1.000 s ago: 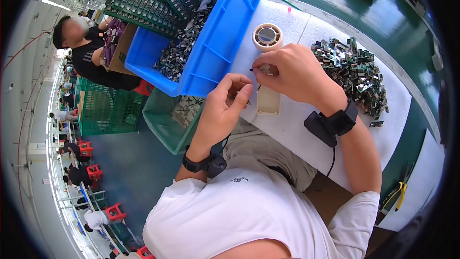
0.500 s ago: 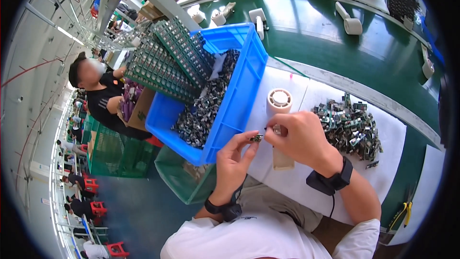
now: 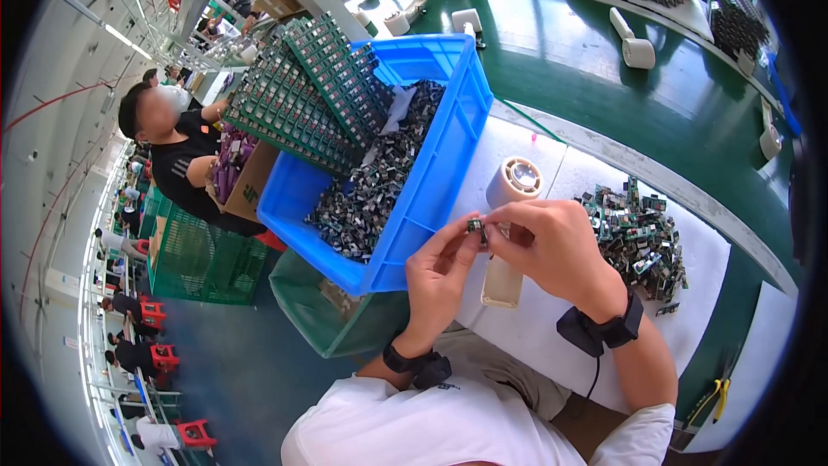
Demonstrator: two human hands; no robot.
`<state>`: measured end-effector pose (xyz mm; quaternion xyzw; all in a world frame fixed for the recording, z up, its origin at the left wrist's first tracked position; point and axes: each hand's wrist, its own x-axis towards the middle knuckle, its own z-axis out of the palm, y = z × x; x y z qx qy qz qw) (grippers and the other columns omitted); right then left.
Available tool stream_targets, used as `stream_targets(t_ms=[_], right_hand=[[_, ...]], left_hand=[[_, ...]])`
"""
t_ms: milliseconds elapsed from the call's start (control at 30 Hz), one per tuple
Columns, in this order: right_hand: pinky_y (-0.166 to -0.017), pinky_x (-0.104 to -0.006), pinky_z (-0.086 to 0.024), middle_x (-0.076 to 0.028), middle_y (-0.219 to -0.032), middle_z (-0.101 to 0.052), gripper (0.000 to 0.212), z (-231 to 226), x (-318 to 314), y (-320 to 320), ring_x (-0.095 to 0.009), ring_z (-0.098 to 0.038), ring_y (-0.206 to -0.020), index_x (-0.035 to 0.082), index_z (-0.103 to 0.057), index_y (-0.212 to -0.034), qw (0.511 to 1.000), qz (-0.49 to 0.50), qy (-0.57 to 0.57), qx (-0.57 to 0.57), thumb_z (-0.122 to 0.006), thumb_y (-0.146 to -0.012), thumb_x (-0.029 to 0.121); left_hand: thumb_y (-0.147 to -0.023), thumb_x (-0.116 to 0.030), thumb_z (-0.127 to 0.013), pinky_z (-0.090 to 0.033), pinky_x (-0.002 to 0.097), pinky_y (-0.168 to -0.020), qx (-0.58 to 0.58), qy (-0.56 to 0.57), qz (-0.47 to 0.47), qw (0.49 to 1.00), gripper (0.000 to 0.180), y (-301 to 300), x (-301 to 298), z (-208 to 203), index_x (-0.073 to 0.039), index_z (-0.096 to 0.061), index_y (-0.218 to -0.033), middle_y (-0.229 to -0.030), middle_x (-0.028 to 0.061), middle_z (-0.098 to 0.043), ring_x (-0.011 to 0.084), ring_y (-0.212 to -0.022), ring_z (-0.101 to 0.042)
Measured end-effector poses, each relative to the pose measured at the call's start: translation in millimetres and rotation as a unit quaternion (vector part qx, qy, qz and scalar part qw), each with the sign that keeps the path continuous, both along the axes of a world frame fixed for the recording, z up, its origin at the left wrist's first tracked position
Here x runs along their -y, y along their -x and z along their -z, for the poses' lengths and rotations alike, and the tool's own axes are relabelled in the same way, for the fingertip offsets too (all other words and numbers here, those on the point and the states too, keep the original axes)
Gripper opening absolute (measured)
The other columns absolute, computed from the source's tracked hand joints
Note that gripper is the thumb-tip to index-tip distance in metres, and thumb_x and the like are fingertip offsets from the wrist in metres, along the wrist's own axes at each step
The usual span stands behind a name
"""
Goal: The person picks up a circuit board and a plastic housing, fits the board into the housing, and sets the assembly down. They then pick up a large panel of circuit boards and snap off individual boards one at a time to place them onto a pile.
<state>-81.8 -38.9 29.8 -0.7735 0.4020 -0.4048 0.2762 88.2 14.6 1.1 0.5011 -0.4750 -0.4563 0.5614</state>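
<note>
My left hand (image 3: 442, 266) pinches a small green circuit board (image 3: 474, 225) between thumb and fingertips. From the other side, the closed thumb and forefinger of my right hand (image 3: 552, 242) meet at the board's right edge. Just beyond my hands stands the round head of a cream-white handheld device (image 3: 517, 174), like a magnifier lamp or small fan. Its handle (image 3: 501, 283) shows below my right hand, lying on a white sheet (image 3: 552, 328). To the right of my right hand lies a heap of small circuit boards (image 3: 642, 246). Black bands circle both wrists.
A blue bin (image 3: 470, 112) at left holds many small boards and tall board panels (image 3: 302, 95). Beyond runs a green conveyor (image 3: 561, 60) with white handheld devices (image 3: 636, 52). Yellow-handled pliers (image 3: 720, 399) lie at right. A person (image 3: 177, 151) carries a carton at left.
My right fingertips, apart from the board before, now touch it. The board in my left hand has risen and moved slightly right. The view has shifted a little.
</note>
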Motion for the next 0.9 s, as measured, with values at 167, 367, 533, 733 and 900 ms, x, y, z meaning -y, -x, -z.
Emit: stream_targets(t_ms=[167,367,533,733,900], right_hand=[[-0.059,-0.0317,-0.052,-0.012,-0.075,-0.067,0.011,-4,5,5,-0.023,-0.068,-0.065,0.004,-0.075,-0.091,1.0,-0.013,0.016,-0.016,-0.072,-0.084,0.012],[-0.062,-0.0318,-0.053,-0.011,-0.082,-0.066,0.011,-10,8,13,-0.022,-0.067,-0.069,0.002,-0.075,-0.092,0.999,-0.025,0.017,-0.011,-0.072,-0.085,0.01],[-0.062,-0.0321,-0.053,-0.01,-0.083,-0.065,0.011,-7,7,10,-0.022,-0.067,-0.07,0.001,-0.074,-0.092,0.999,-0.041,0.023,-0.017,-0.072,-0.085,0.009],[-0.062,-0.0329,-0.053,-0.01,-0.082,-0.065,0.01,-14,7,9,-0.022,-0.067,-0.07,0.001,-0.073,-0.093,0.997,-0.057,0.03,-0.05,-0.072,-0.085,0.007],[-0.06,-0.0333,-0.052,-0.01,-0.082,-0.065,0.009,-14,5,10,-0.022,-0.066,-0.067,0.002,-0.073,-0.092,0.995,-0.064,0.05,-0.058,-0.073,-0.084,0.006]], left_hand=[[-0.099,-0.012,-0.065,-0.053,0.0264,-0.087,-0.008,0.011,-0.01,1.0,0.032,1,7,1,0.002,-0.064,-0.128,-0.111,0.008,-0.07,0.0125,-0.095,-0.067],[-0.099,-0.012,-0.064,-0.053,0.0258,-0.086,-0.062,-0.006,-0.017,0.998,0.031,4,6,10,0.001,-0.065,-0.127,-0.11,0.0064,-0.07,0.0113,-0.097,-0.066],[-0.099,-0.009,-0.063,-0.053,0.0252,-0.088,-0.053,0.011,0.007,0.998,0.029,3,6,11,0.0,-0.065,-0.127,-0.109,0.0055,-0.07,0.0101,-0.099,-0.065],[-0.098,-0.005,-0.063,-0.052,0.0247,-0.09,-0.017,0.042,0.026,0.999,0.03,-3,4,4,0.0,-0.065,-0.127,-0.112,0.0061,-0.069,0.0101,-0.101,-0.064],[-0.098,-0.001,-0.062,-0.052,0.0249,-0.09,0.04,0.068,0.036,0.996,0.029,-8,5,10,0.001,-0.065,-0.126,-0.115,0.0064,-0.067,0.0107,-0.102,-0.063]])
